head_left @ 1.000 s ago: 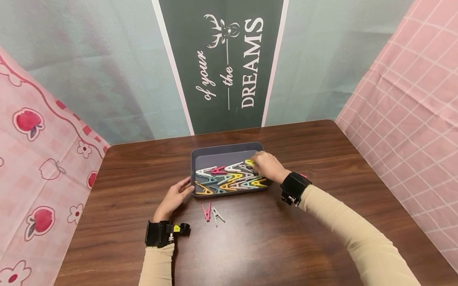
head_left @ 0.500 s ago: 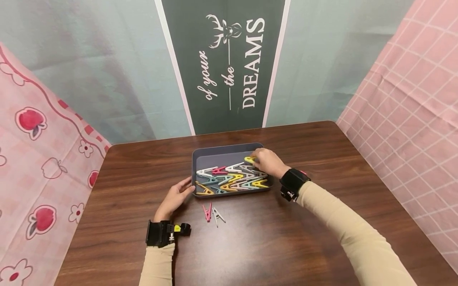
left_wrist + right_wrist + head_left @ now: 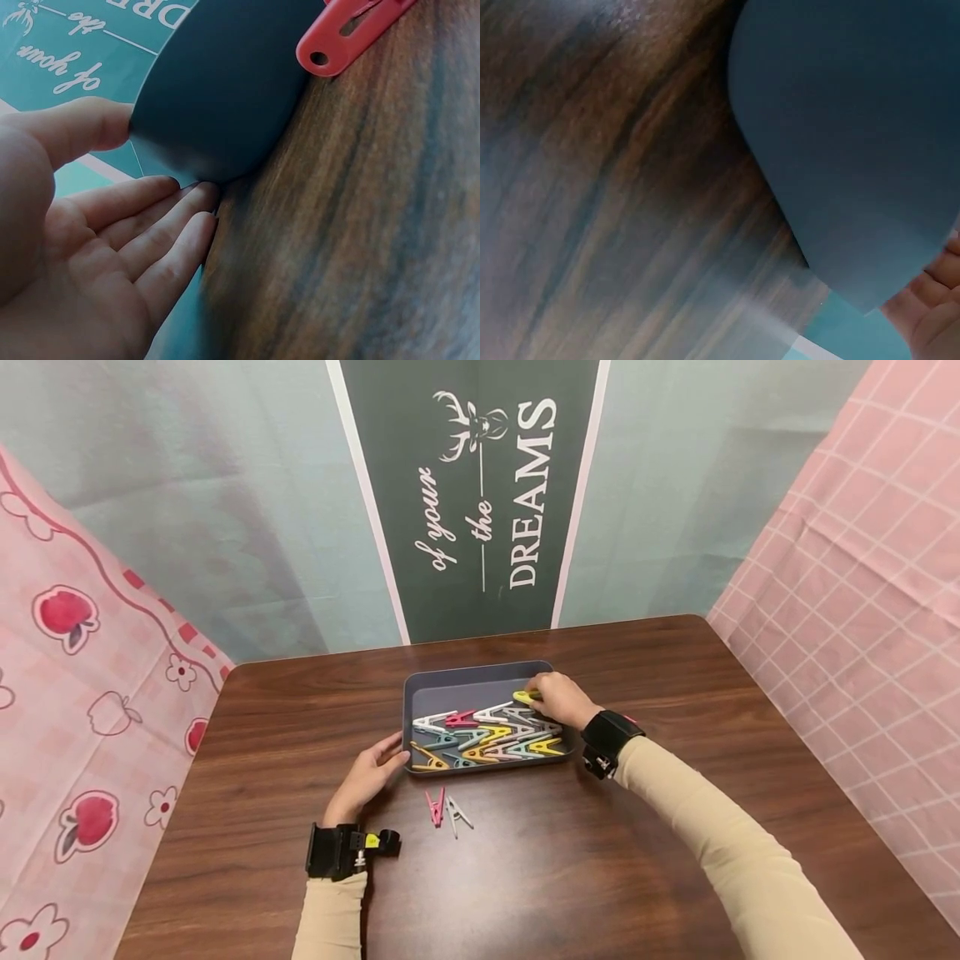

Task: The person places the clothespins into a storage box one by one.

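A grey rectangular tray (image 3: 480, 678) holds several colourful clothespins in rows, among them a white one (image 3: 435, 722), a red one (image 3: 461, 718) and an orange one (image 3: 430, 757). My left hand (image 3: 367, 774) touches the tray's left end. In the left wrist view, its thumb meets the rim and its fairly straight fingers (image 3: 169, 259) lie along the outer wall. Over the tray's right end, my right hand (image 3: 564, 698) pinches a yellow clothespin (image 3: 522, 697). The right wrist view shows mostly the tray's outer wall (image 3: 847, 135), which hides much of that hand.
A pink clothespin (image 3: 435, 808) and a light grey clothespin (image 3: 457, 815) lie on the brown wooden table (image 3: 525, 877), in front of the tray. Printed cloth hangs behind the table and along both sides.
My right hand has drawn slightly back toward the tray's far right corner with the yellow clothespin, baring more of the clothespins at the right. My left hand stays on the tray.
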`<control>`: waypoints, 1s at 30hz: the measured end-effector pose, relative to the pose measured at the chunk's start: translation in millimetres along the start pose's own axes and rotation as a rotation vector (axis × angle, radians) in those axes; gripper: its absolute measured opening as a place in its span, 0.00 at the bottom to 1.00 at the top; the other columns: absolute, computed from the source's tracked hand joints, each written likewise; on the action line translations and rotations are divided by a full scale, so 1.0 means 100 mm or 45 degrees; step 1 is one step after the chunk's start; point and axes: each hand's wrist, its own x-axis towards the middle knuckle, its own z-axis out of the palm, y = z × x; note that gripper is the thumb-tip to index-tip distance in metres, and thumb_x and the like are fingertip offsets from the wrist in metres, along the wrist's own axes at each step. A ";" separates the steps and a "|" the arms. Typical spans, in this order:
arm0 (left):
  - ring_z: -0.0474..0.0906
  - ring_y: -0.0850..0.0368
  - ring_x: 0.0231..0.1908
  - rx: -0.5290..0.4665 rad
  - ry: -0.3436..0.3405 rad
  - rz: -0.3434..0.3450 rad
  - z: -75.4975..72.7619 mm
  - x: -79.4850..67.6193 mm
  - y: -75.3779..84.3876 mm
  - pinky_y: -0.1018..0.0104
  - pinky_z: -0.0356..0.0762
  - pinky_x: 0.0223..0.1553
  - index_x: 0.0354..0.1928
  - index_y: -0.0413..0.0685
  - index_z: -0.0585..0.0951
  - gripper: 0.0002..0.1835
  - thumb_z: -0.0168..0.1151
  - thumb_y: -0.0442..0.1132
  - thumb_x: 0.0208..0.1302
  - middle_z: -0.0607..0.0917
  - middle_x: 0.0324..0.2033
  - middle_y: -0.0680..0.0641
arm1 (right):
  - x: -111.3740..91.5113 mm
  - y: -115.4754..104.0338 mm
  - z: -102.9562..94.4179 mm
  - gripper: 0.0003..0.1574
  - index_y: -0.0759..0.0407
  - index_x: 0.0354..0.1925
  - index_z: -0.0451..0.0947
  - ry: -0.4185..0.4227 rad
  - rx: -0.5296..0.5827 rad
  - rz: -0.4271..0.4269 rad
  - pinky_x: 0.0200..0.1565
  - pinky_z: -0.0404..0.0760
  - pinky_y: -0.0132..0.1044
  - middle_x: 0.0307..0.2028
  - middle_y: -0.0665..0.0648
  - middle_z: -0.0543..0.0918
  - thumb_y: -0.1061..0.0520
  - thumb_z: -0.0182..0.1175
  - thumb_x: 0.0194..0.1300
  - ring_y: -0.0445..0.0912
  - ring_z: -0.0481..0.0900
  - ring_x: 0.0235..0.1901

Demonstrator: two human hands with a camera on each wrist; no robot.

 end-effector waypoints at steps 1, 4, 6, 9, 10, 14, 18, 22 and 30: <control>0.66 0.44 0.69 0.005 0.000 0.001 0.00 0.00 0.00 0.47 0.61 0.72 0.72 0.41 0.61 0.31 0.54 0.42 0.71 0.70 0.67 0.36 | 0.01 0.01 0.01 0.15 0.66 0.47 0.82 -0.006 -0.005 -0.001 0.51 0.82 0.48 0.45 0.63 0.86 0.61 0.64 0.62 0.55 0.83 0.47; 0.65 0.43 0.69 0.021 0.002 -0.003 0.00 0.00 0.00 0.47 0.61 0.71 0.72 0.41 0.61 0.31 0.54 0.42 0.71 0.70 0.67 0.36 | 0.03 0.02 0.03 0.15 0.65 0.47 0.82 -0.022 -0.012 0.006 0.50 0.83 0.48 0.45 0.63 0.86 0.61 0.63 0.63 0.54 0.83 0.46; 0.65 0.43 0.69 0.026 -0.004 -0.003 0.00 0.00 -0.01 0.47 0.61 0.72 0.72 0.40 0.61 0.31 0.54 0.42 0.71 0.70 0.67 0.36 | 0.04 0.03 0.05 0.15 0.65 0.48 0.82 -0.025 -0.022 0.012 0.50 0.83 0.47 0.45 0.63 0.86 0.60 0.63 0.63 0.54 0.83 0.46; 0.65 0.43 0.69 0.028 0.004 -0.006 0.00 0.00 0.00 0.46 0.61 0.71 0.72 0.40 0.61 0.31 0.54 0.42 0.71 0.70 0.67 0.36 | 0.07 0.03 0.07 0.16 0.65 0.48 0.82 -0.031 -0.041 0.017 0.50 0.83 0.47 0.46 0.63 0.86 0.60 0.63 0.63 0.54 0.83 0.47; 0.65 0.43 0.69 0.025 0.007 -0.009 0.00 0.00 0.00 0.46 0.61 0.71 0.72 0.41 0.61 0.31 0.54 0.42 0.71 0.71 0.67 0.36 | 0.07 0.03 0.08 0.16 0.65 0.48 0.82 -0.033 -0.045 0.020 0.50 0.83 0.47 0.47 0.63 0.86 0.60 0.63 0.63 0.54 0.83 0.47; 0.65 0.44 0.69 0.017 0.001 -0.007 0.00 0.00 0.00 0.47 0.61 0.71 0.72 0.41 0.61 0.30 0.54 0.42 0.71 0.71 0.67 0.36 | 0.10 0.03 0.10 0.16 0.65 0.48 0.82 -0.037 -0.051 0.033 0.50 0.83 0.48 0.46 0.63 0.86 0.59 0.63 0.63 0.55 0.83 0.47; 0.65 0.43 0.70 0.015 -0.014 0.000 0.00 0.00 0.00 0.47 0.60 0.72 0.72 0.40 0.61 0.31 0.54 0.42 0.71 0.70 0.67 0.36 | 0.11 0.03 0.11 0.16 0.65 0.48 0.82 -0.036 -0.055 0.050 0.51 0.82 0.48 0.46 0.64 0.86 0.58 0.63 0.63 0.55 0.83 0.47; 0.64 0.43 0.70 0.006 -0.022 -0.001 0.00 -0.01 0.02 0.46 0.60 0.72 0.72 0.39 0.59 0.32 0.54 0.43 0.72 0.69 0.67 0.35 | 0.11 0.05 0.13 0.16 0.65 0.48 0.82 -0.019 -0.052 0.037 0.50 0.82 0.48 0.46 0.64 0.86 0.58 0.63 0.63 0.55 0.83 0.47; 0.65 0.43 0.70 0.010 -0.013 -0.001 0.00 0.01 0.00 0.47 0.60 0.72 0.72 0.39 0.60 0.31 0.53 0.42 0.71 0.69 0.67 0.35 | 0.09 0.02 0.12 0.14 0.65 0.45 0.83 0.025 -0.044 0.010 0.45 0.84 0.47 0.43 0.63 0.86 0.59 0.64 0.62 0.53 0.84 0.43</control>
